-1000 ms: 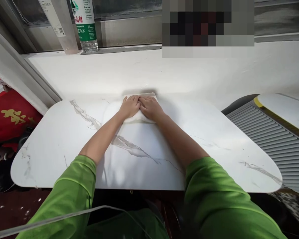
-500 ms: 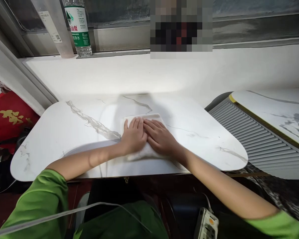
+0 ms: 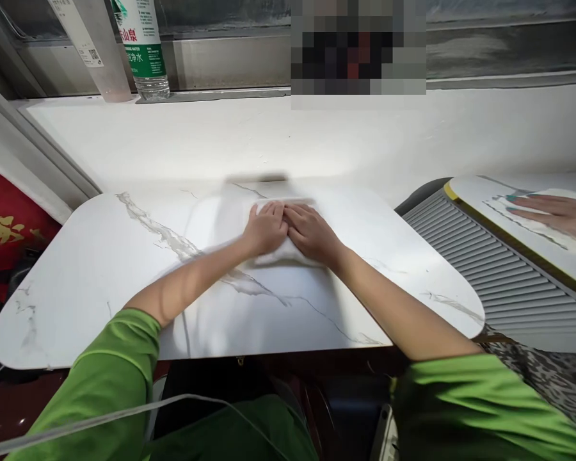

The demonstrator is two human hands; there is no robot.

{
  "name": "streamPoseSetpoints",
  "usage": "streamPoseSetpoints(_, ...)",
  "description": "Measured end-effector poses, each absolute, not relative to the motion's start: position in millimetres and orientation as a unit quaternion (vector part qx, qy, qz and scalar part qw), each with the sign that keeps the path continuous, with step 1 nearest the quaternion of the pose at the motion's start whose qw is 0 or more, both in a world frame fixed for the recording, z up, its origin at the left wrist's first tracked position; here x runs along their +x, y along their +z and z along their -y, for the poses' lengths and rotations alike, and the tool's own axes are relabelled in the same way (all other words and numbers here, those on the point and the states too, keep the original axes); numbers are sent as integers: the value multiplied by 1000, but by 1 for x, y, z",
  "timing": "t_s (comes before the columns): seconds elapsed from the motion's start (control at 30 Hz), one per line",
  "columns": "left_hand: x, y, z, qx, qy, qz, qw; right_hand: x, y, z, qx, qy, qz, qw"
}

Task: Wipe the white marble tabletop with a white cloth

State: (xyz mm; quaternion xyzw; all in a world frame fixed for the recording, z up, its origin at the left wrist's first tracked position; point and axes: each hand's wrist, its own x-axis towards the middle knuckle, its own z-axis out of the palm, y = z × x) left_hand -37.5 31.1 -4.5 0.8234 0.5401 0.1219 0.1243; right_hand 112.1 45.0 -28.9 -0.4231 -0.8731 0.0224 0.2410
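A folded white cloth (image 3: 279, 255) lies on the white marble-patterned table (image 3: 125, 269), past its middle. My left hand (image 3: 267, 228) and my right hand (image 3: 312, 232) rest side by side on top of the cloth, fingers stretched flat and pressed down on it. Most of the cloth is hidden under the hands; only its near edge and far corners show. Both arms wear green sleeves.
A water bottle (image 3: 140, 48) with a green label and a clear tube (image 3: 91, 51) stand on the window ledge at the back left. To the right are a ribbed grey panel (image 3: 499, 269) and another table (image 3: 523, 224), where another person's hand (image 3: 557, 211) lies on a cloth.
My hands pulled the cloth toward the near edge half a second ago, then pushed it back away from me. Another person's hand has come into view at the right.
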Motion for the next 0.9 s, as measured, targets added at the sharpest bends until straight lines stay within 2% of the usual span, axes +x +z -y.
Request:
streamPoseSetpoints(0.2,-43,-8,-91,803,166,-561,112,99,-33,-112,-455,31,855,247)
streamPoseSetpoints(0.4,-41,-10,-85,807,148,-563,102,104,-37,-103,-461,12,859,222)
streamPoseSetpoints(0.7,-16,-6,21,828,109,-540,105,148,-35,3,-398,-23,897,188)
streamPoseSetpoints(0.9,-4,-7,87,865,106,-477,113,171,-32,86,-399,-37,890,218)
